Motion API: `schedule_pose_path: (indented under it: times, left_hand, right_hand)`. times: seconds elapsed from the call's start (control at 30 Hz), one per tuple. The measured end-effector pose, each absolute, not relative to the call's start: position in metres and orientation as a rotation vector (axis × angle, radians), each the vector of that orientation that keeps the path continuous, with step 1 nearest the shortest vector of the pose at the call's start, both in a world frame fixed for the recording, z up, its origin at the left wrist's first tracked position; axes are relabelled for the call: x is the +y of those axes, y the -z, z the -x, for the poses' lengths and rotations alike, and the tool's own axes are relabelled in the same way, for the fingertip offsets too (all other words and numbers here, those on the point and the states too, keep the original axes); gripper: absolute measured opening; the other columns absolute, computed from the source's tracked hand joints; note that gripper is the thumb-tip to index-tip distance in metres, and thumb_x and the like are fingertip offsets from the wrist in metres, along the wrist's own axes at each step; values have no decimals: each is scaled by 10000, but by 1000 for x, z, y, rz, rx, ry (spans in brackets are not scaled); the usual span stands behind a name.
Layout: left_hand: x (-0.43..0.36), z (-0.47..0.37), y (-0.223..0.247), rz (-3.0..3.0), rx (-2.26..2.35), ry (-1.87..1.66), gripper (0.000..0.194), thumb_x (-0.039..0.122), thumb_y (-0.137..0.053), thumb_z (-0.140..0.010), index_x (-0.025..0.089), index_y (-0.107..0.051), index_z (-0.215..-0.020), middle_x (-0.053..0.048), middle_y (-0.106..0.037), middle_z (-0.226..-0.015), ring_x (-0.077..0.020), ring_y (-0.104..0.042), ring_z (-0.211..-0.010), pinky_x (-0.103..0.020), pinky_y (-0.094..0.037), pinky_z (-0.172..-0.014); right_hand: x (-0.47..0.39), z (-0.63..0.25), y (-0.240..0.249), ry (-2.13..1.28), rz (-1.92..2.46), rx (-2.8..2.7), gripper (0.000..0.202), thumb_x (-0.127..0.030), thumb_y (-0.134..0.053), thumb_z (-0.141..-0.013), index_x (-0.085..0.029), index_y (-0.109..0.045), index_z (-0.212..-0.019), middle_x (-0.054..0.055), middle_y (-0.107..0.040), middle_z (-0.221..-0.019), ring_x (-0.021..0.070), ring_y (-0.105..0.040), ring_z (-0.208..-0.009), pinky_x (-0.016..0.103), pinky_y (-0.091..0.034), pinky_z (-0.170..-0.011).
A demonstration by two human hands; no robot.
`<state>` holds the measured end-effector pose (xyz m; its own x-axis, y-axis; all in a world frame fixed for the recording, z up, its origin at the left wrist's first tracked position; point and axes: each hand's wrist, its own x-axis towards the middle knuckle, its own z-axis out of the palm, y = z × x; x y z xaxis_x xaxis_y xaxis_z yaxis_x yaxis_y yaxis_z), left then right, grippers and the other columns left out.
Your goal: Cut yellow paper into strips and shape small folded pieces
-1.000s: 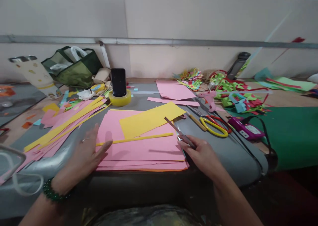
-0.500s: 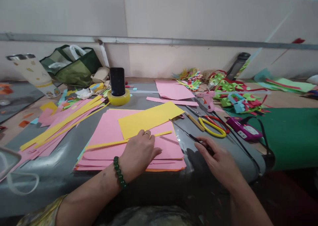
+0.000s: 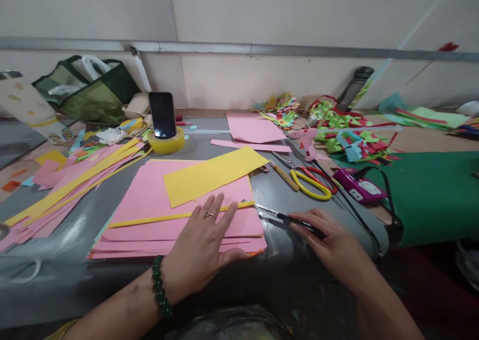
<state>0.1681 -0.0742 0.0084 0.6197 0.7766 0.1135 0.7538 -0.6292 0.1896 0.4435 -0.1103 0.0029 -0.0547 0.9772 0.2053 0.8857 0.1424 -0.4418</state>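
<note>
Step in hand: you seem to be working the knife (image 3: 279,214) at the right end of the thin yellow strip (image 3: 145,221).
Yellow strip: it lies across the pink sheets (image 3: 129,203), in front of the wider yellow piece (image 3: 215,174).
Left hand (image 3: 202,238): flat over the sheets and strip, with the fingers spread apart, holding nothing.
Right hand (image 3: 329,234): clamped on the knife's black handle.
Blade: it appears to pass under the strip, though I cannot tell surely.
Next move: it calls for steady left pressure, fingertips away from the blade, and a low knife angle.
</note>
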Motion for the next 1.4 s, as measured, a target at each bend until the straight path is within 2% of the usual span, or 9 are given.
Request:
schedule_pose_path:
  times: [0.1,0.23,0.33,0.5,0.6,0.7,0.8,0.9,1.4]
  left_hand:
    - [-75,-172,-10,-2702,1253,-198,819,774,-272,-766,289,-313,-1425,-137,-195,-1523,-386,-155,-1381,-631,-231,-1044]
    - [-75,-178,-16,-2630,1218,-140,963,807,-233,-744,162,-231,-1459,-156,-212,-1513,-364,-126,-1391,-597,-192,-1082]
    - [-75,-183,-17,-2572,1246,-172,1006,817,-249,-730,153,-136,-1478,-169,-229,-1506,-374,-119,-1389,-602,-209,-1072]
    - [-76,-182,-13,-2569,1362,-169,982,824,-281,-711,185,-250,-1456,-199,-278,-1480,-418,-116,-1376,-645,-205,-1043]
    - [-76,-179,-12,-2583,1376,-152,955,819,-275,-717,183,-325,-1427,-197,-230,-1499,-414,-109,-1378,-646,-192,-1049]
    - [-75,-178,-11,-2626,1298,-154,996,817,-250,-727,113,-296,-1429,-195,-175,-1513,-370,-95,-1393,-611,-161,-1083]
    - [-74,-177,-10,-2638,1222,-164,1019,798,-267,-750,50,-222,-1440,-210,-177,-1505,-315,-117,-1400,-522,-205,-1110]
    - [-74,-177,-9,-2636,1202,-187,991,781,-299,-764,75,-197,-1451,-205,-194,-1501,-303,-148,-1395,-487,-245,-1103]
    - [-70,-174,-10,-2664,1040,-170,1022,817,-273,-732,105,-177,-1460,-138,-164,-1518,-289,-153,-1400,-535,-177,-1115]
  right_hand:
    - [-110,-445,-3,-269,1766,-1972,307,-430,-467,-890,-241,-657,-1038,46,-609,-883,180,-616,-766,302,-477,-679]
    - [-108,-448,-3,-225,1760,-1958,303,-427,-480,-883,-237,-665,-1030,52,-624,-878,189,-622,-769,309,-483,-675]
    - [-107,-450,-4,-179,1751,-1943,299,-424,-488,-875,-233,-674,-1012,57,-634,-852,192,-623,-740,312,-485,-647]
    - [-108,-450,-7,-180,1745,-1935,296,-413,-494,-873,-225,-679,-1009,59,-634,-841,196,-623,-738,313,-485,-643]
    - [-108,-450,-6,-228,1747,-1954,300,-414,-483,-882,-227,-673,-1020,60,-629,-862,193,-623,-753,311,-485,-659]
    - [-107,-449,-5,-238,1761,-1964,309,-423,-475,-886,-227,-669,-1026,59,-624,-870,187,-620,-748,303,-482,-655]
    - [-104,-448,-4,-251,1754,-1992,307,-420,-473,-889,-226,-665,-1030,54,-620,-853,180,-616,-734,296,-481,-655]
    - [-102,-448,-5,-247,1743,-2003,302,-417,-473,-889,-230,-666,-1028,56,-624,-857,182,-620,-741,297,-485,-654]
    - [-100,-454,-8,-280,1675,-2034,269,-396,-515,-867,-251,-688,-1014,42,-638,-847,184,-628,-754,298,-487,-669]
